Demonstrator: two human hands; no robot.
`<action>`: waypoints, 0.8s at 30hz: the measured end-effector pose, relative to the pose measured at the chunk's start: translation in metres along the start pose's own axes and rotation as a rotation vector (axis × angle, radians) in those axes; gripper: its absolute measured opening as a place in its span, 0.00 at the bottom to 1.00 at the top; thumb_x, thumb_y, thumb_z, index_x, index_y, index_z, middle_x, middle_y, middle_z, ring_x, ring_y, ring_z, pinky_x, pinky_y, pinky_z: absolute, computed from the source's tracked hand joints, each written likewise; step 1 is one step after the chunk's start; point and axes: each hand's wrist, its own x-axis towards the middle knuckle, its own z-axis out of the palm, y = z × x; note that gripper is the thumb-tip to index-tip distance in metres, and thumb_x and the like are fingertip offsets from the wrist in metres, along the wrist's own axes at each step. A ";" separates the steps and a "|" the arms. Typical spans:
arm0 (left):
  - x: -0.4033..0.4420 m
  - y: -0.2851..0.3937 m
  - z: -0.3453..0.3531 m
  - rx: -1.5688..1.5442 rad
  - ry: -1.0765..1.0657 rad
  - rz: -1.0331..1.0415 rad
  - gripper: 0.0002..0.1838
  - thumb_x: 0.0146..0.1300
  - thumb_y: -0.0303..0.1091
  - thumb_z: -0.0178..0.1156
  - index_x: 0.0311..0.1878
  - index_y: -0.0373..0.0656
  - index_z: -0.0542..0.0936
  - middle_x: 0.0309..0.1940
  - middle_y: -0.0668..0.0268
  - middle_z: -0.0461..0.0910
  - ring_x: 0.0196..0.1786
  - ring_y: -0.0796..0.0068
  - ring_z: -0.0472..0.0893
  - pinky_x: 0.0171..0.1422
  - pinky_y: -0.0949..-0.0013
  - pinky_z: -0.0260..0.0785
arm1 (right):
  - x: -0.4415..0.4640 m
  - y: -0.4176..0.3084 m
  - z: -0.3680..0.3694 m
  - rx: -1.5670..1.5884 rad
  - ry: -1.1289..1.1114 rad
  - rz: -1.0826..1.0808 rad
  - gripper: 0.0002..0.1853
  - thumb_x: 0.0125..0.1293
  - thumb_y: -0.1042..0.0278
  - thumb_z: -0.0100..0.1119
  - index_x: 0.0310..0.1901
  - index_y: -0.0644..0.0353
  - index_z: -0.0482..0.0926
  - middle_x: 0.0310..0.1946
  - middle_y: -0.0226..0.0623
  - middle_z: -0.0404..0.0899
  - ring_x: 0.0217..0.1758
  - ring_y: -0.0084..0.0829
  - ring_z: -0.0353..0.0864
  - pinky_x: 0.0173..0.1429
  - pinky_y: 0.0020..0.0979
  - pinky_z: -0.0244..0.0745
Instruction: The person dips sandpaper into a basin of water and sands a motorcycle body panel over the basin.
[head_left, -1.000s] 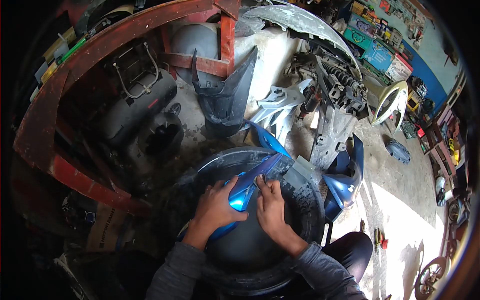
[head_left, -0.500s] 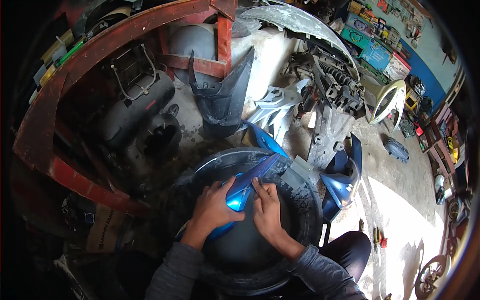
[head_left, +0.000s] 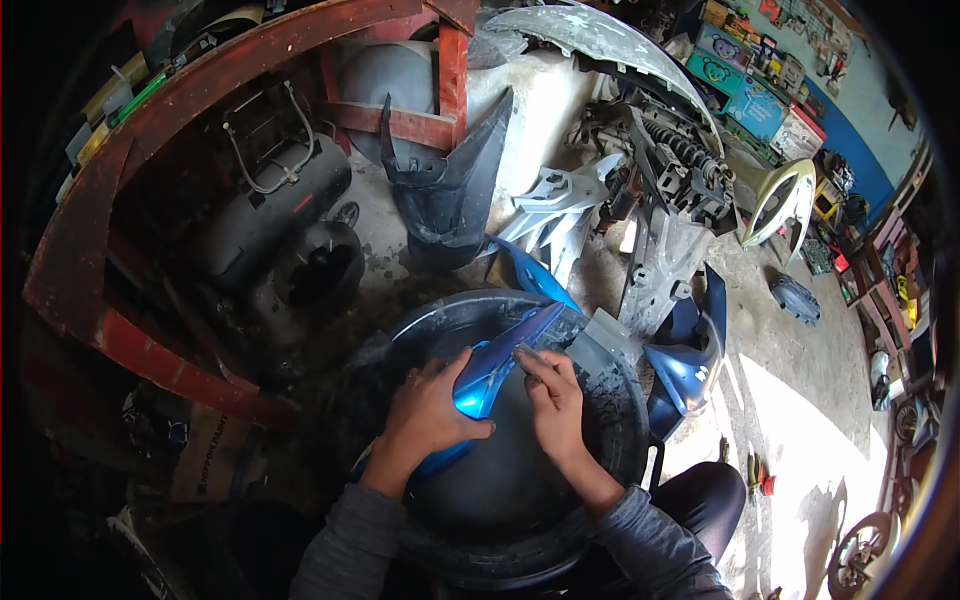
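A glossy blue panel (head_left: 478, 392) with a pointed upper end is tilted over a round black tub (head_left: 625, 455). My left hand (head_left: 430, 415) grips it from the left, thumb across its lower part. Fingers bent and pressed together, my right hand (head_left: 553, 400) is at the panel's right edge; a small dark piece shows at its fingertips, too small to name. Cloudy grey water (head_left: 490, 490) lies in the tub below both hands. A grey sheet (head_left: 597, 345) rests on the tub's upper right rim.
Blue panels (head_left: 688, 370) stand right of the tub, with another (head_left: 530, 275) behind it. A black fairing (head_left: 445, 195), white parts (head_left: 560, 205) and a spring mechanism (head_left: 680, 155) are farther back. At the left are a red frame (head_left: 180, 370) and a black tank (head_left: 280, 205).
My right hand has moved slightly right and its fingers now point more to the left along the panel's edge. My left hand keeps its grip on the panel.
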 end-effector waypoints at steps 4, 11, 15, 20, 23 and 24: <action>0.000 -0.001 0.002 -0.005 -0.003 -0.009 0.61 0.39 0.54 0.81 0.81 0.52 0.69 0.69 0.45 0.76 0.70 0.33 0.75 0.75 0.43 0.70 | 0.002 -0.010 -0.001 -0.594 -0.004 -0.352 0.25 0.58 0.80 0.63 0.60 0.60 0.85 0.63 0.42 0.78 0.65 0.44 0.77 0.68 0.43 0.72; -0.001 0.001 0.001 0.019 0.003 -0.005 0.61 0.40 0.53 0.82 0.82 0.52 0.67 0.69 0.45 0.76 0.69 0.31 0.76 0.74 0.43 0.71 | 0.008 0.008 -0.001 -0.572 0.030 -0.455 0.26 0.56 0.87 0.62 0.59 0.62 0.83 0.63 0.47 0.83 0.65 0.53 0.82 0.68 0.45 0.77; -0.001 0.002 0.001 0.026 0.000 -0.007 0.61 0.40 0.53 0.82 0.82 0.52 0.67 0.69 0.44 0.76 0.69 0.31 0.75 0.74 0.43 0.71 | 0.001 0.006 0.003 -0.461 0.010 -0.437 0.24 0.58 0.89 0.60 0.58 0.63 0.83 0.61 0.48 0.83 0.64 0.53 0.84 0.67 0.43 0.80; -0.001 0.006 -0.001 0.057 -0.023 -0.049 0.63 0.39 0.54 0.83 0.83 0.52 0.66 0.70 0.50 0.76 0.69 0.38 0.76 0.75 0.49 0.70 | 0.003 0.002 -0.002 -0.436 0.023 -0.392 0.26 0.55 0.90 0.60 0.58 0.65 0.85 0.62 0.49 0.83 0.62 0.50 0.86 0.63 0.40 0.84; -0.002 0.007 -0.001 0.060 -0.023 -0.053 0.64 0.39 0.54 0.83 0.83 0.52 0.66 0.70 0.50 0.76 0.69 0.38 0.76 0.76 0.48 0.70 | 0.002 0.004 0.000 -0.445 0.038 -0.404 0.26 0.56 0.90 0.60 0.58 0.65 0.85 0.61 0.49 0.83 0.61 0.49 0.87 0.61 0.38 0.85; -0.002 0.007 -0.001 0.061 -0.023 -0.054 0.64 0.38 0.54 0.83 0.83 0.52 0.65 0.70 0.50 0.76 0.70 0.38 0.76 0.76 0.48 0.70 | 0.002 0.004 0.000 -0.445 0.037 -0.403 0.26 0.56 0.90 0.60 0.58 0.65 0.85 0.61 0.49 0.83 0.61 0.49 0.87 0.61 0.38 0.85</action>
